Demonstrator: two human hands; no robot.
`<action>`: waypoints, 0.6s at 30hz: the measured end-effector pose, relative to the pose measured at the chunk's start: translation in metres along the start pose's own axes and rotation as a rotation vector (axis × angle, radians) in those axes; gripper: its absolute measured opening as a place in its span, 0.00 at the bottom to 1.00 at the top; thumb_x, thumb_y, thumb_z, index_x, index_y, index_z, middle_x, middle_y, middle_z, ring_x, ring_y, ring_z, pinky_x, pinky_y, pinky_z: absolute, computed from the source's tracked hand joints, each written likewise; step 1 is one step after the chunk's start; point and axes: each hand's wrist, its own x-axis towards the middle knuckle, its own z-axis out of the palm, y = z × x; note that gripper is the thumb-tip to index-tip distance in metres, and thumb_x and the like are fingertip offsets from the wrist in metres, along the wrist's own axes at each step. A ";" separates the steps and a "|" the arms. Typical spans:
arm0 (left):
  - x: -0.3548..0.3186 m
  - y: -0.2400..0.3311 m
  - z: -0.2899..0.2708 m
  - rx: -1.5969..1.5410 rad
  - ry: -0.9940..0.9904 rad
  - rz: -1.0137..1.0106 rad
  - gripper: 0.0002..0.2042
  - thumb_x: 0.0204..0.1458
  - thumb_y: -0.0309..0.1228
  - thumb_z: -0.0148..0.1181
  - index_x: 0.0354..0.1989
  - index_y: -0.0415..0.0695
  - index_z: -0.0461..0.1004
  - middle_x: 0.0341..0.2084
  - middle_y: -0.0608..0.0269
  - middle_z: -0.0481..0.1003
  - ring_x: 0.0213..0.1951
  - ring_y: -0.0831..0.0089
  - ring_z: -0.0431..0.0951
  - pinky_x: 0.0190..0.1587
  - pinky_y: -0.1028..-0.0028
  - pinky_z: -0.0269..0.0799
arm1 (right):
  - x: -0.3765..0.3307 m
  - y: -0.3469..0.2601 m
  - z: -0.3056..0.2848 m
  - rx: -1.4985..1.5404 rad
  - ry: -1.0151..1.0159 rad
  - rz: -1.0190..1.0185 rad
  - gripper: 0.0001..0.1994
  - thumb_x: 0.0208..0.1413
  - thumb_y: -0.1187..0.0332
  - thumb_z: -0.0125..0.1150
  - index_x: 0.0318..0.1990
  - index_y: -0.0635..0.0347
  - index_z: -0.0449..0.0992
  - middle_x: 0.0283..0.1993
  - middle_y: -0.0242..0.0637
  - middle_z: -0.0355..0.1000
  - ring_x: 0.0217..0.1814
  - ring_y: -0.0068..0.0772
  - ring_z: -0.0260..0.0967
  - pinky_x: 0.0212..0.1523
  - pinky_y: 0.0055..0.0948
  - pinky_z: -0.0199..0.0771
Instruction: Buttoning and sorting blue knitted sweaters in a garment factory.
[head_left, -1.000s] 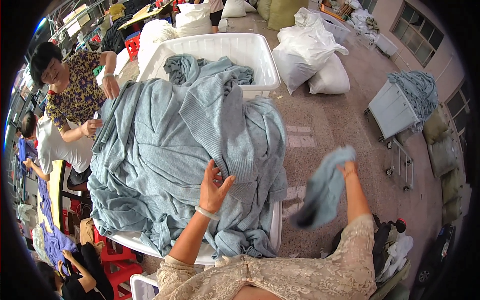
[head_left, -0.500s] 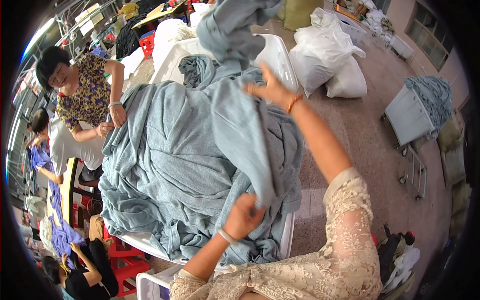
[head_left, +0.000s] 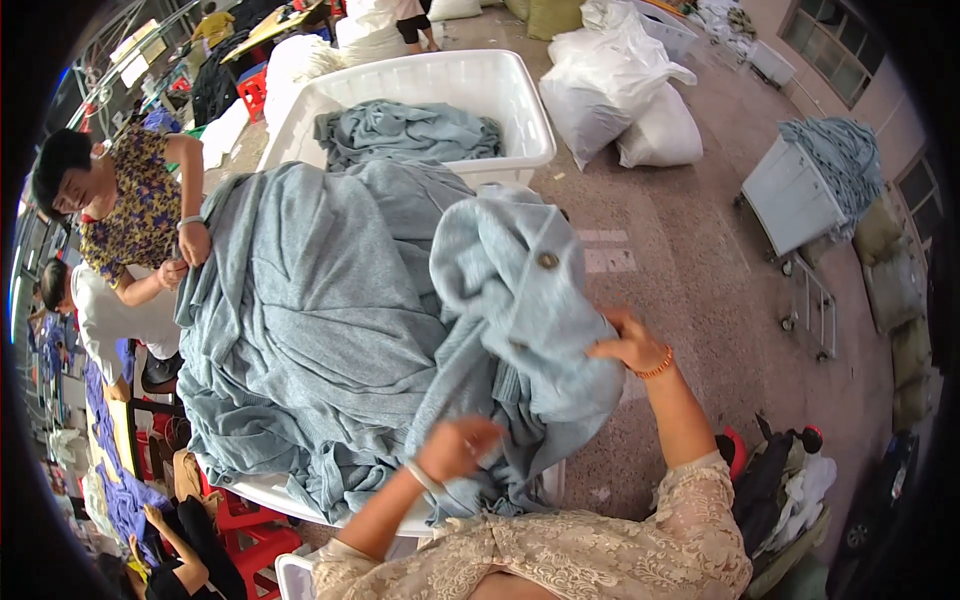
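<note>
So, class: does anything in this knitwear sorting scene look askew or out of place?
The heap of blue-grey knitwear spills over the white table's edge. Otherwise nothing stands out; both hands, left and right, handle a buttoned garment.

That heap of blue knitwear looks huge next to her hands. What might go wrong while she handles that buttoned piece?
1. The blue knit garment held by the right hand and left hand lies against the heap of blue knitwear, so pulling may drag other pieces along.
2. The heap overhangs the white table edge, so pieces might slide to the floor.
3. Its button could snag the knit.
</note>
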 end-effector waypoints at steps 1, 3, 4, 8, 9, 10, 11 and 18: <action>0.009 0.002 -0.014 0.060 0.308 0.022 0.10 0.45 0.21 0.59 0.37 0.41 0.77 0.24 0.57 0.75 0.20 0.70 0.73 0.26 0.73 0.70 | -0.021 0.008 0.000 0.063 -0.038 -0.001 0.21 0.44 0.76 0.64 0.49 0.68 0.73 0.47 0.38 0.74 0.50 0.27 0.68 0.53 0.29 0.65; 0.042 0.010 -0.041 0.141 0.566 0.102 0.25 0.39 0.21 0.63 0.51 0.43 0.69 0.41 0.50 0.71 0.38 0.64 0.73 0.38 0.70 0.70 | -0.057 0.019 0.004 0.081 -0.086 -0.065 0.24 0.40 0.79 0.66 0.49 0.66 0.73 0.47 0.37 0.74 0.50 0.28 0.69 0.54 0.29 0.65; 0.061 0.027 -0.050 0.161 0.683 0.189 0.32 0.37 0.23 0.65 0.56 0.44 0.65 0.48 0.47 0.68 0.46 0.59 0.71 0.45 0.68 0.69 | -0.071 0.026 0.005 0.047 -0.136 -0.091 0.24 0.39 0.80 0.67 0.49 0.65 0.74 0.46 0.37 0.75 0.49 0.29 0.69 0.54 0.29 0.65; 0.117 0.036 -0.035 0.488 0.311 0.288 0.46 0.27 0.31 0.72 0.63 0.49 0.56 0.62 0.45 0.52 0.64 0.47 0.50 0.65 0.57 0.46 | -0.109 0.041 0.027 -0.087 -0.237 0.023 0.19 0.36 0.79 0.68 0.42 0.64 0.78 0.46 0.38 0.75 0.51 0.27 0.69 0.51 0.28 0.68; 0.130 0.027 -0.022 0.606 0.264 0.298 0.47 0.25 0.34 0.72 0.63 0.52 0.57 0.64 0.47 0.49 0.66 0.46 0.46 0.65 0.49 0.41 | -0.116 0.038 0.038 -0.073 -0.243 0.008 0.19 0.37 0.79 0.68 0.42 0.64 0.78 0.45 0.37 0.76 0.50 0.28 0.70 0.52 0.28 0.68; 0.141 0.022 -0.007 0.718 0.239 0.285 0.42 0.30 0.34 0.69 0.61 0.53 0.59 0.64 0.48 0.49 0.67 0.47 0.43 0.64 0.44 0.36 | -0.123 0.036 0.049 -0.060 -0.246 -0.007 0.19 0.37 0.79 0.68 0.43 0.63 0.78 0.44 0.37 0.76 0.49 0.28 0.70 0.52 0.28 0.68; 0.153 0.004 0.004 0.861 0.255 0.311 0.27 0.42 0.32 0.60 0.56 0.52 0.65 0.64 0.50 0.51 0.67 0.48 0.43 0.63 0.41 0.34 | -0.124 0.035 0.059 -0.187 -0.301 -0.076 0.18 0.40 0.76 0.67 0.43 0.63 0.77 0.42 0.36 0.77 0.47 0.29 0.71 0.51 0.27 0.68; 0.178 0.000 0.013 1.029 0.245 0.557 0.09 0.41 0.25 0.52 0.34 0.47 0.70 0.34 0.61 0.69 0.46 0.63 0.68 0.52 0.55 0.55 | -0.163 0.065 0.083 -0.430 -0.416 0.263 0.18 0.48 0.57 0.66 0.40 0.64 0.78 0.34 0.38 0.77 0.34 0.27 0.72 0.37 0.28 0.70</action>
